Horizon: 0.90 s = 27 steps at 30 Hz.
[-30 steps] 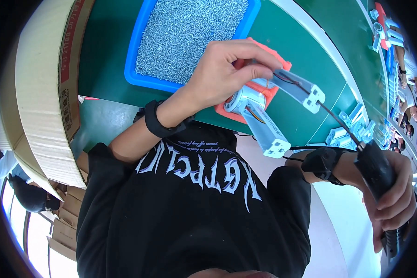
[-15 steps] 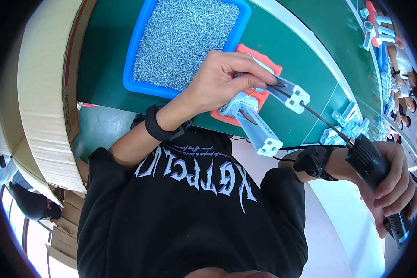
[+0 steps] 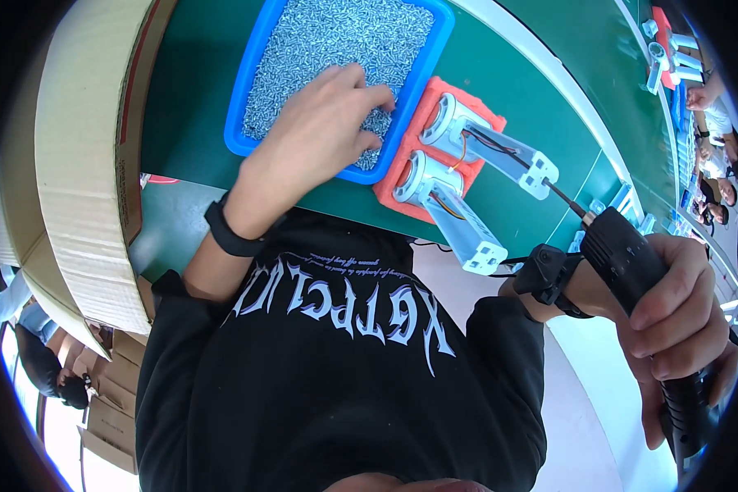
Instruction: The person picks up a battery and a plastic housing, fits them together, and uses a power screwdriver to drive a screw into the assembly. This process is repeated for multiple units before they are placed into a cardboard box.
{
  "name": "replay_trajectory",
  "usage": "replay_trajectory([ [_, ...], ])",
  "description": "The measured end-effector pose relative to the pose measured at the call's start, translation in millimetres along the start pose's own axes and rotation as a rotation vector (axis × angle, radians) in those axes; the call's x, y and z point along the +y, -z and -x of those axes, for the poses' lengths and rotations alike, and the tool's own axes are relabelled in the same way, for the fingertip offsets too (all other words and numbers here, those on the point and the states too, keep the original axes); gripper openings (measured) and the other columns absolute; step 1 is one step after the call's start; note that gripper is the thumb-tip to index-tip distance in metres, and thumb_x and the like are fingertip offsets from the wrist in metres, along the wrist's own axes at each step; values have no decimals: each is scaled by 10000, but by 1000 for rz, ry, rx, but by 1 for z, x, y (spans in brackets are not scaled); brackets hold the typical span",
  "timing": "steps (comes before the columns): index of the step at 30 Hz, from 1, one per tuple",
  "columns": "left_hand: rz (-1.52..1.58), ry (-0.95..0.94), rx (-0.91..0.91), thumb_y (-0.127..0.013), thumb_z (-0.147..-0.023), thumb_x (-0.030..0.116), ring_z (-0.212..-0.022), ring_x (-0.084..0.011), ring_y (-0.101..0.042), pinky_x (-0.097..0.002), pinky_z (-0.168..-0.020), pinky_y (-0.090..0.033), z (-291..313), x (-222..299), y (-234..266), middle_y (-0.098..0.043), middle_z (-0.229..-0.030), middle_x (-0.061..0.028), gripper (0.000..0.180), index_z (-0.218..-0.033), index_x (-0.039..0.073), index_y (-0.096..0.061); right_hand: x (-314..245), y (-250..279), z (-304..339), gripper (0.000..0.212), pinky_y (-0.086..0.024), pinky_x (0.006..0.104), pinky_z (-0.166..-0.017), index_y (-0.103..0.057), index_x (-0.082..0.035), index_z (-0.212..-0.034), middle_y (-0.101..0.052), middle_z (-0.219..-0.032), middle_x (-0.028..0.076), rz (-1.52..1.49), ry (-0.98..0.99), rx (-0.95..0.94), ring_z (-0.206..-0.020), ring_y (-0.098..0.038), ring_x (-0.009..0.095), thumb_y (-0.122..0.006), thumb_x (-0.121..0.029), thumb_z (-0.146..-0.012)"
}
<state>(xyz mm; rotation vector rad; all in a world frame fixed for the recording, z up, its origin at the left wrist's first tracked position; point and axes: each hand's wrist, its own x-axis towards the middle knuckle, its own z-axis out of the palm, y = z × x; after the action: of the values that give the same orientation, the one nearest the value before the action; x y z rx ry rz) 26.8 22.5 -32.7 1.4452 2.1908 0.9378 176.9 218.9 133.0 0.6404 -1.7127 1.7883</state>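
left hand (image 3: 316,135): fingers pinching into the blue plastic tray of small silver screws (image 3: 258,78), upper centre of frame.
right hand (image 3: 672,328): closed around the black electric screwdriver (image 3: 631,262), lower right.
white cylindrical housings on the orange foam block (image 3: 435,152): between both hands, nearer the left; arms run toward lower right.

Blue tray (image 3: 246,115) heaped with small silver screws (image 3: 328,41), upper centre of frame on green table, black electric screwdriver (image 3: 640,279) at right edge, upright, bit tip near white grey parts (image 3: 467,172) on orange foam block (image 3: 410,156)

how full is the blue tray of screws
Nearly full: small silver screws cover the whole floor of the blue tray, close up to its rim. The left hand reaches into the pile.
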Motion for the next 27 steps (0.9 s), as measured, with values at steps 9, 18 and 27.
replay_trajectory([
  [9,68,69,-73,-626,-742,22,-766,-303,-601,-391,-692,-491,-4,-4,1,-606,-774,-134,90,-817,22,-676,4,2,1,423,-555,263,-542,-533,-103,-1044,-598,-765,48,19,-43,-31,-585,-628,154,-757,-299,-743],
  [18,150,28,56,-640,-774,35,-712,-227,-640,-291,-628,-499,-12,-5,14,-656,-808,-100,114,-875,32,-693,5,4,-1,436,-548,249,-516,-548,-118,-1026,-602,-739,35,30,-70,12,-565,-623,147,-763,-349,-725],
  [27,677,-42,245,-655,-761,-8,-728,-170,-652,-250,-653,-514,-25,37,-26,-677,-837,-87,165,-911,46,-694,12,-1,-1,430,-541,234,-499,-550,-106,-1007,-601,-723,32,4,-8,60,-550,-619,142,-750,-371,-733],
])
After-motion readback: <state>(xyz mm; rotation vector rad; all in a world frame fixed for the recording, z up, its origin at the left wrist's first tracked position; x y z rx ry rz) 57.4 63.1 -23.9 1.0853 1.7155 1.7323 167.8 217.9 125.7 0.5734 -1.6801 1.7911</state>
